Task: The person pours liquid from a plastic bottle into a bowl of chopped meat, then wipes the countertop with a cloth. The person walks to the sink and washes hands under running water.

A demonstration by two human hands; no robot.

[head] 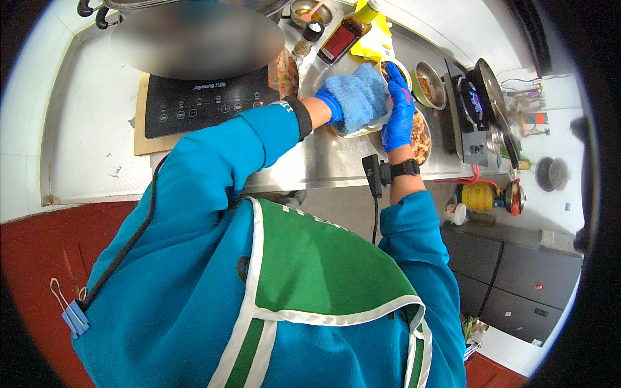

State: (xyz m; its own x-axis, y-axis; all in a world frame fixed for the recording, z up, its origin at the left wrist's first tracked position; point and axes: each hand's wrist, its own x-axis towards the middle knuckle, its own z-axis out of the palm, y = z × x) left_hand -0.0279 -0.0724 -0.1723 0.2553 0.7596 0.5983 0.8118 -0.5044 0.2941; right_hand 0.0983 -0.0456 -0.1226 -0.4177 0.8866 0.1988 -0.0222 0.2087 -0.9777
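Note:
A fluffy light-blue cloth (356,97) covers my left hand (339,104), with a blue glove showing at the wrist; its fingers are hidden. My right hand (399,114), in a blue disposable glove, has its fingers extended beside a white bowl (409,72) holding brown food; its grip cannot be made out. White rims also show under the cloth, partly hidden. Right of my right hand is a dish of meat pieces (420,138). Beyond it stands a green-sided metal bowl (440,99) with brown contents.
An induction cooktop (204,104) lies left on a wooden board. At the back are a dark sauce bottle (342,39), a pepper jar (302,47), a yellow bag (381,41) and a small metal bowl (326,15). A lit gas stove (470,99) stands right, with a dark pan beside it.

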